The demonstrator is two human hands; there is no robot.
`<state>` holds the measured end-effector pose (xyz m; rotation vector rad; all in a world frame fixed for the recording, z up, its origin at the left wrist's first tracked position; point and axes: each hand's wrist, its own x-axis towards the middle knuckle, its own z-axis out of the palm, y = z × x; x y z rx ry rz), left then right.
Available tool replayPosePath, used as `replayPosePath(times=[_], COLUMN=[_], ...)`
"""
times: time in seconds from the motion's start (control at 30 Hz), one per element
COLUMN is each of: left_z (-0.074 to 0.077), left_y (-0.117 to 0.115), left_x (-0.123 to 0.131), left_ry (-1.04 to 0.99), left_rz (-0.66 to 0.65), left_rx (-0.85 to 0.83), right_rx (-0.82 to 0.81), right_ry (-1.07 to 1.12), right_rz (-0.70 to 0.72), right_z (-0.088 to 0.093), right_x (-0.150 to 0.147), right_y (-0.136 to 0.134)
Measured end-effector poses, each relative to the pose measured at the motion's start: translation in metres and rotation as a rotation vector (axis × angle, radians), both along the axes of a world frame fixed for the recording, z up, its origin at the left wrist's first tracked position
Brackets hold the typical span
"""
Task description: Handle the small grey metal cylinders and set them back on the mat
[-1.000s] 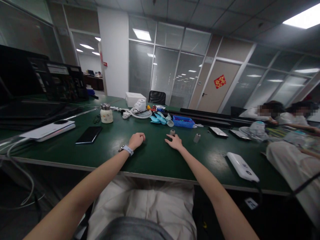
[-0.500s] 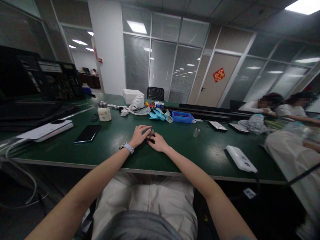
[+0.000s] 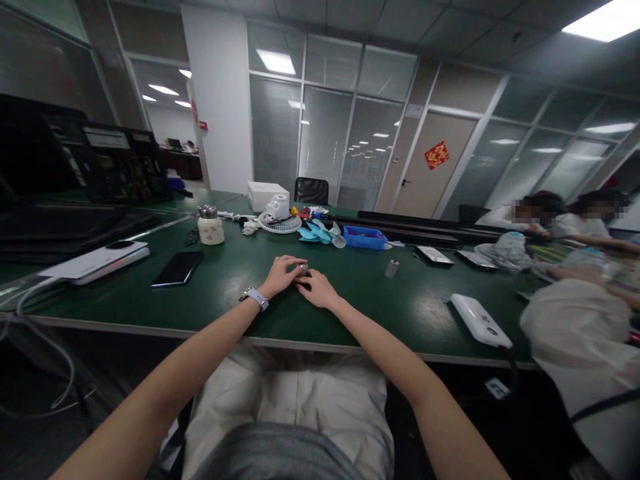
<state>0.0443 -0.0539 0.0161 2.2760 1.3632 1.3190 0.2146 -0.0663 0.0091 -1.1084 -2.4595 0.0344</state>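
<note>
My left hand (image 3: 282, 275) is closed, its thumb and fingertips around a small metallic piece (image 3: 303, 268) that is mostly hidden. From the other side my right hand (image 3: 319, 289) is also closed, thumb and fingers meeting at the same piece. Both hands rest low over the green table (image 3: 350, 327), near its front edge. Off to the right a small silver cylinder (image 3: 392, 269) stands upright on the tabletop, apart from my hands. Which kind of part I hold is too small to make out.
Behind my hands lie light-blue fan blades (image 3: 320, 231), a white fan grille (image 3: 280, 224) and a blue basket (image 3: 365, 237). At left are a black phone (image 3: 177, 269) and a cream bottle (image 3: 211, 228). A white power bank (image 3: 480, 320) lies right, beside a seated person (image 3: 580, 333).
My hands stay together around the small piece, with only slight finger movement. The view has shifted a little. At right, the seated person's arm and clothing have moved.
</note>
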Motion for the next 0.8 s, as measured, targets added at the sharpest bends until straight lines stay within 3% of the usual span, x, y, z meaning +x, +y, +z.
replayPosePath(times=[0.2,0.57,0.8], left_z=[0.001,-0.008,-0.009], left_y=[0.001,0.007,0.009], left_x=[0.000,0.000,0.002], left_ry=[-0.041,-0.067,0.016], left_rz=[0.019,0.091,0.033], left_rx=[-0.056,0.013,0.009], right_rx=[0.001,0.012,0.020], right_ry=[0.005,-0.012,-0.017], right_rz=[-0.001,-0.001,-0.004], right_z=[-0.001,-0.006,-0.006], right_x=[0.001,0.000,0.000], right_y=[0.001,0.007,0.008])
